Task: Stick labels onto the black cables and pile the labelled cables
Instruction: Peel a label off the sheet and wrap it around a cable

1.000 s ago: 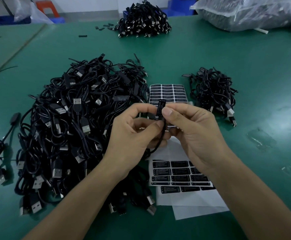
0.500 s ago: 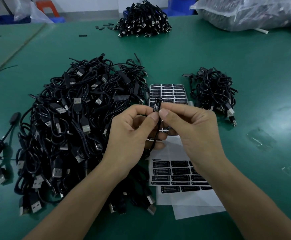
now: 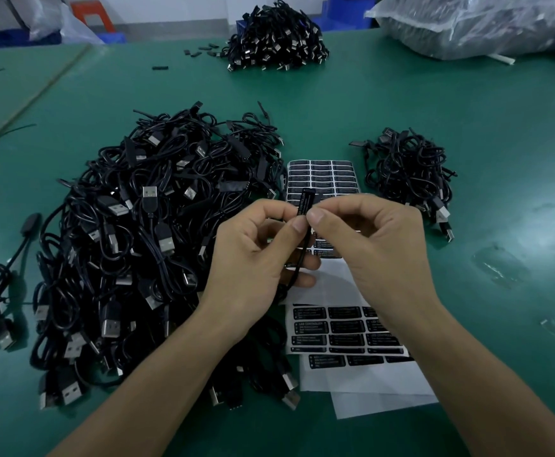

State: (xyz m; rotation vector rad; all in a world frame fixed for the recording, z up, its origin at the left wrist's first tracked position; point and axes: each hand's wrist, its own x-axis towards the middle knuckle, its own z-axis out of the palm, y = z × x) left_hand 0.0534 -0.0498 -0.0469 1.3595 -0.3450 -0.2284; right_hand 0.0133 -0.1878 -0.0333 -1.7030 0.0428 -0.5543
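The black cable's slim controller block (image 3: 306,202) stands upright above the label sheets (image 3: 322,173). The left hand (image 3: 256,255) and right hand (image 3: 378,249) both pinch its lower end, thumbs meeting. Its cord (image 3: 297,268) hangs past the left palm. A big heap of USB cables (image 3: 144,242) lies left and a smaller pile (image 3: 408,173) right, on the green worktop (image 3: 467,103).

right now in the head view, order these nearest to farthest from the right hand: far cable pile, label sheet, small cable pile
1. label sheet, just beyond the right hand's fingertips
2. small cable pile, to its right, farther back
3. far cable pile, farthest back, centre
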